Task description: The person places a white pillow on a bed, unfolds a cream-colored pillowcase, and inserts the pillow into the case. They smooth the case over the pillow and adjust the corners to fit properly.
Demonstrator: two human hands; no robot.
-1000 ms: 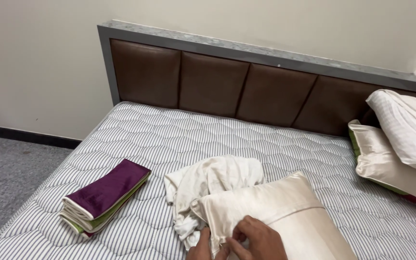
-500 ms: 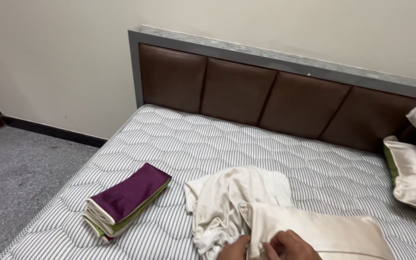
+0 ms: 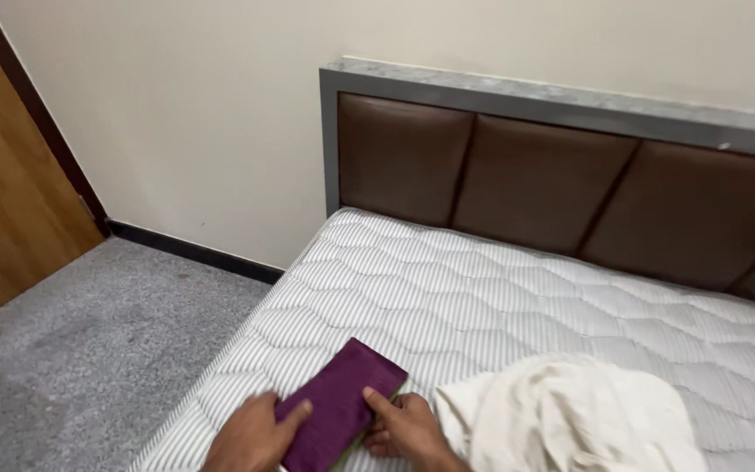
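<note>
A folded purple cloth (image 3: 341, 402) lies near the left edge of the quilted striped mattress (image 3: 447, 297). My left hand (image 3: 255, 433) rests against its left side with the thumb laid on top. On the right side, my right hand (image 3: 405, 428) grips it, thumb pressing the purple fabric. A thin green edge shows under the purple cloth by my right hand. A crumpled cream cloth (image 3: 570, 415) lies just right of my right hand.
A brown padded headboard (image 3: 535, 183) in a grey frame stands at the head of the bed against a cream wall. Grey speckled floor (image 3: 72, 350) lies to the left, with a wooden door (image 3: 2, 175) at the far left.
The view swung left, away from the cream pillow and the pillows at the right. Both hands left the pillow and now hold the folded purple cloth.
</note>
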